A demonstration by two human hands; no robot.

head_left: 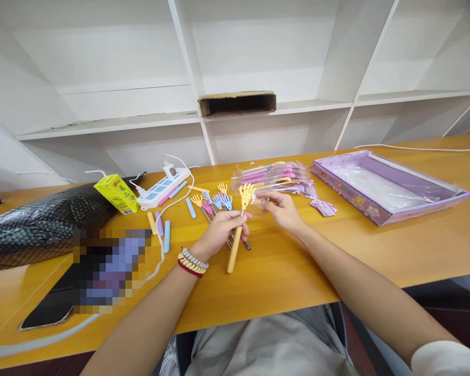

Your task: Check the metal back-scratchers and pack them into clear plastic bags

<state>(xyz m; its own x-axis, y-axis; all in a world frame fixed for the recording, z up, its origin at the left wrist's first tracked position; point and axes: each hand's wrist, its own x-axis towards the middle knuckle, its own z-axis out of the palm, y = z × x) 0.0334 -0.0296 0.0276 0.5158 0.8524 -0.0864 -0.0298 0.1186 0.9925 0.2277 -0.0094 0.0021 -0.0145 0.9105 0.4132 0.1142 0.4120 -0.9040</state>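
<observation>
We are working over the wooden desk. Our left hand is gripping the shaft of a yellow hand-shaped scratcher, handle slanting toward us. Our right hand is pinching its fingertips together just beside the scratcher's claw head.

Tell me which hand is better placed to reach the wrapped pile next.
Probably the right hand: it lies nearer the wrapped pile, while the left hand grips the yellow scratcher.

No legible text; only blurred red characters on the yellow drink carton.
</observation>
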